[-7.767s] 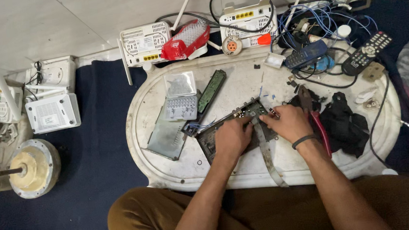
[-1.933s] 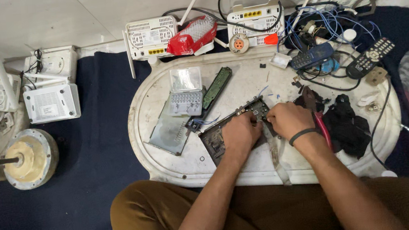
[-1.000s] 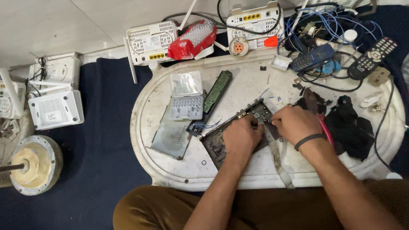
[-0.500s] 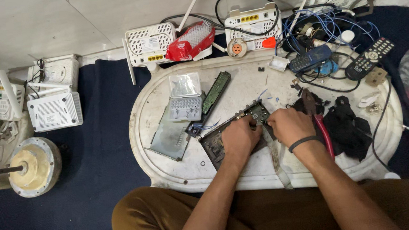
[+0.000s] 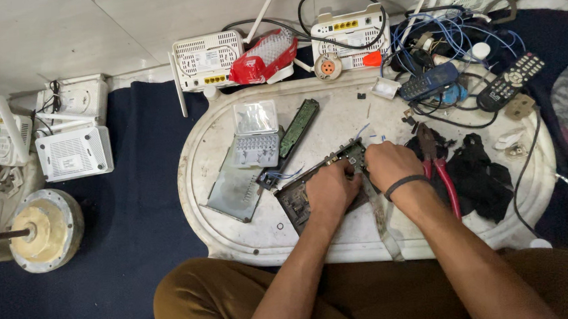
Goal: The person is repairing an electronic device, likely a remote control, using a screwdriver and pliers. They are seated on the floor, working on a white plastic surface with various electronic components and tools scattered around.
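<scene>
Green circuit board [image 5: 338, 166] under both hands' fingers [image 5: 354, 168]

A dark circuit board [image 5: 300, 198] is laid flat near the middle of the white oval tabletop [image 5: 263, 237], turned at an angle so that one corner points toward the far edge. Its far end, green with small components, is seen at the fingertips of both hands. The middle of the board is covered by the left hand [image 5: 329, 191]; the near left corner is left exposed.
</scene>
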